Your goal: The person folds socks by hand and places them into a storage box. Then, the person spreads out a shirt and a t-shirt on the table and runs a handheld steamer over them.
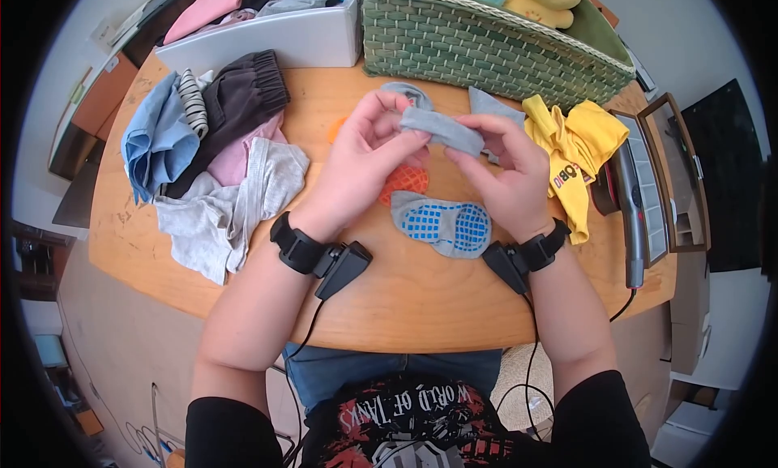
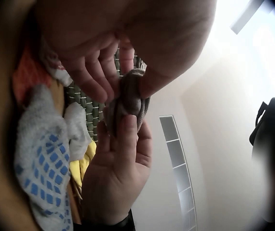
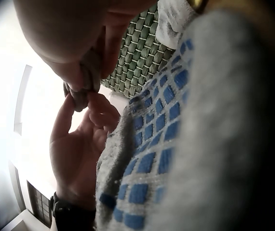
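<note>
A grey sock (image 1: pixel 442 131), bunched into a narrow band, is held above the table between both hands. The left hand (image 1: pixel 361 162) pinches its left end between thumb and fingers; the right hand (image 1: pixel 512 170) pinches its right end. In the left wrist view the band (image 2: pixel 130 98) shows its folded opening, with the right thumb pressed on it. Below the hands lies a grey sock with blue grip squares (image 1: pixel 444 225), beside an orange piece with a grid pattern (image 1: pixel 405 184). Other grey pieces (image 1: pixel 489 105) lie behind the hands.
Clothes (image 1: pixel 235 176) are heaped at the left, and a yellow garment (image 1: pixel 571 156) lies at the right. A white box (image 1: pixel 267 51) and a green woven basket (image 1: pixel 486 55) stand at the back. A grey corded appliance (image 1: pixel 634 217) lies by the right edge.
</note>
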